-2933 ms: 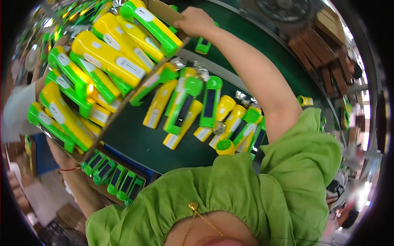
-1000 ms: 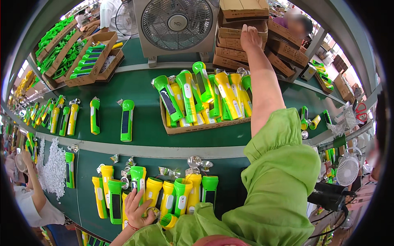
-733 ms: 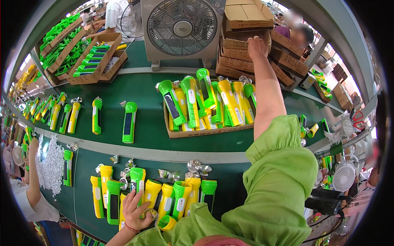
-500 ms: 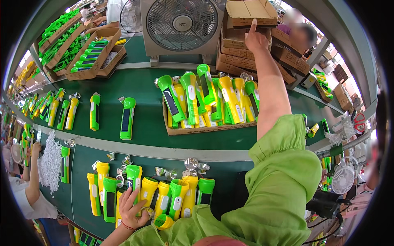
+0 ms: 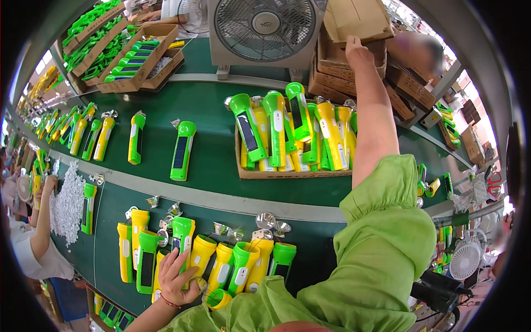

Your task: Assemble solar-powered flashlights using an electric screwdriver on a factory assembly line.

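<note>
My right hand (image 5: 358, 54) reaches far forward and grips the near edge of a shallow cardboard box (image 5: 354, 19), which tilts on top of a stack of cartons. My left hand (image 5: 178, 278) lies with fingers stretched over the row of flashlights near me. Its fingertips touch a green flashlight (image 5: 181, 235) with a dark panel. Beside it stand a yellow flashlight (image 5: 202, 252) and several others in green and yellow, with open, lensless heads. Loose silver reflectors (image 5: 265, 221) on wires lie behind them. Below the left fingers, a yellow flashlight head (image 5: 219, 299) faces up.
A carton of assembled flashlights (image 5: 293, 174) sits on the green belt, with single flashlights (image 5: 181, 150) to its left. A box fan (image 5: 266, 27) stands behind. At far left, a co-worker's arm (image 5: 41, 221) is beside a pile of small white parts (image 5: 67, 205). A metal rail (image 5: 221, 196) crosses between.
My right hand has closed on the shallow box's edge, and the box has tipped up. The view has shifted slightly. My left hand stays on the flashlights.
</note>
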